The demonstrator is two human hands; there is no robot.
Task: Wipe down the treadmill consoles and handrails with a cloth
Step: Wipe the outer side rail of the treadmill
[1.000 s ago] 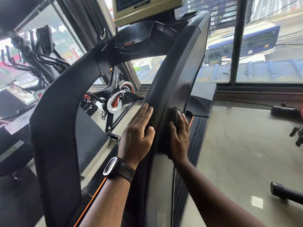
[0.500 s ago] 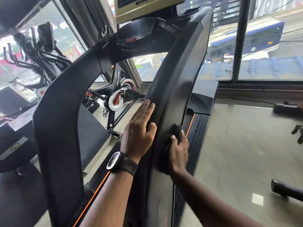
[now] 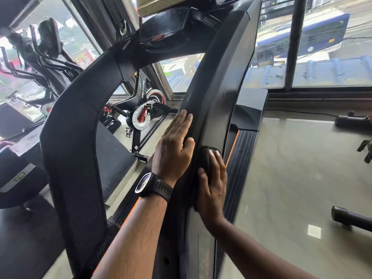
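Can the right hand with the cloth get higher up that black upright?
Probably yes. The right hand presses the cloth on the upright, whose face above is bare; the left hand rests flat on its other edge.

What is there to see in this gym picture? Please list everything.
console: one, black, top centre.
right upright: one, black, centre.
left upright: one, black, left.
cloth: one, dark, against the right upright, under the fingers.
exercise bike: one, black with a silver-and-red flywheel, behind the treadmill by the window.
bus: one, blue and white, outside, upper right.
floor: grey, glossy, right.
watch: one, black, left wrist.
left hand: flat on the right upright, fingers straight.
right hand: presses the cloth to that upright.
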